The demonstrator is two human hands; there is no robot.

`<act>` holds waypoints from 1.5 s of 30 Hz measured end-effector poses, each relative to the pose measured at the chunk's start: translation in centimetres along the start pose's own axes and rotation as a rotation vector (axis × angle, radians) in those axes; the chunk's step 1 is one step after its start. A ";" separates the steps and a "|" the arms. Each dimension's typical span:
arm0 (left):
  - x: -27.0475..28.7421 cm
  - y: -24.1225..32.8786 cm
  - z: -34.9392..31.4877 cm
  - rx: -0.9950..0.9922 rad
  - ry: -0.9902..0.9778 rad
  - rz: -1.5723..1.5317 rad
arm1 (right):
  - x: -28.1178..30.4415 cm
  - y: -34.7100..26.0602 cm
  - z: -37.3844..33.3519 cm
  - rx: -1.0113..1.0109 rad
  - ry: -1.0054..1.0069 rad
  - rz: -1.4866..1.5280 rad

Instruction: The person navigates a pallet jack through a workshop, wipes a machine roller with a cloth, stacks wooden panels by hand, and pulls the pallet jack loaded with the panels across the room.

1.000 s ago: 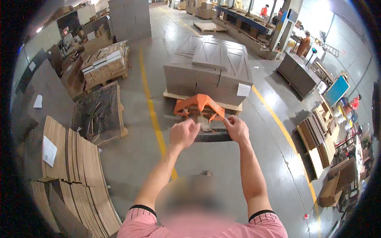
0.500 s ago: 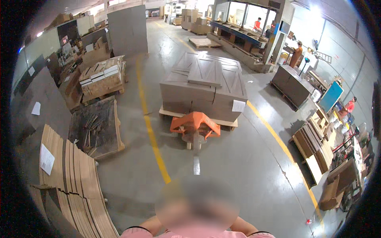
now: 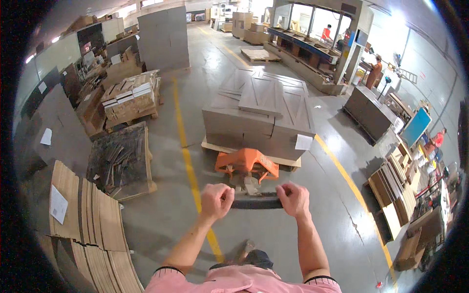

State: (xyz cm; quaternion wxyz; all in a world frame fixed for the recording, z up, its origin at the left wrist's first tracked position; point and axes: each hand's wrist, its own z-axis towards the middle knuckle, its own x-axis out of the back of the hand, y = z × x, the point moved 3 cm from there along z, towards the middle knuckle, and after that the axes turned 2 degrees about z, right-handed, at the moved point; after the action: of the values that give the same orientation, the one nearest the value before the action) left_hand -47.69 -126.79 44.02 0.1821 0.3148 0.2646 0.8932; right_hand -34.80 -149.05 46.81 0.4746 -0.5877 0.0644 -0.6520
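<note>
My arms reach forward, and both hands grip the dark handle bar [image 3: 256, 201] of an orange pallet jack [image 3: 247, 161]. My left hand [image 3: 216, 200] is wrapped round the bar's left end, while the right hand [image 3: 294, 198] is closed on its right end. Beyond the jack's orange body lies a wooden pallet [image 3: 283, 160] bearing a tall stack of grey-brown panels [image 3: 234, 124]. A smaller framed panel [image 3: 260, 95] rests on top of the stack. On the stack's near right corner hangs a white paper sheet [image 3: 303, 142]. The jack's forks are hidden beneath the load.
Yellow floor lines [image 3: 187, 163] run on both sides of the load. To the left stand upright boards [image 3: 90, 205], a pallet of dark scraps [image 3: 119, 158] and a stacked pallet [image 3: 131, 100]. At right are a grey stack [image 3: 370, 113] and leaning boards [image 3: 391, 188]. Several people work farther off.
My hands, earlier by my body behind a blurred patch, are now stretched forward on the handle bar. The view has shifted slightly, so the load appears lower and farther right.
</note>
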 end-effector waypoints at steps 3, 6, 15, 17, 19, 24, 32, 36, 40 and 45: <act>-0.3 -2.7 4.4 -0.101 0.105 0.073 | 0.2 0.1 6.0 0.113 0.166 0.058; -2.1 -5.4 10.2 -0.009 0.050 0.066 | 0.0 0.2 12.5 0.262 0.293 0.108; -8.2 -13.8 29.3 0.026 0.158 0.059 | -2.5 1.9 34.2 -0.019 0.341 0.028; -10.4 -15.9 32.5 0.043 0.152 0.057 | -3.3 3.6 38.1 -0.053 0.360 -0.017; -11.7 -18.2 35.4 0.074 0.116 0.061 | -4.2 4.4 41.1 -0.084 0.349 -0.040; -13.0 -24.2 40.3 -0.081 0.104 0.054 | -7.9 1.6 43.0 -0.120 0.587 -0.166; -20.8 -30.5 50.3 -0.346 0.144 -0.423 | -11.4 -2.6 43.5 -0.150 0.873 -0.671; -24.4 -31.4 52.8 -0.383 0.115 -0.462 | -11.6 -2.5 45.9 -0.192 0.874 -0.719; -28.2 -30.4 54.6 -0.375 0.078 -0.503 | -10.0 0.1 47.5 -0.262 0.917 -0.738; -31.8 -29.6 56.3 -0.356 0.047 -0.471 | -7.8 2.5 50.7 -0.305 0.917 -0.727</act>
State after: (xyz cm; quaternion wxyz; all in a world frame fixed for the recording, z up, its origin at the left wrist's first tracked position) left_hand 17.46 -98.73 49.08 0.4305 0.1871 0.1737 0.8657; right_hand 7.40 -120.95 54.95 0.0556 -0.2923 0.1502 -0.9428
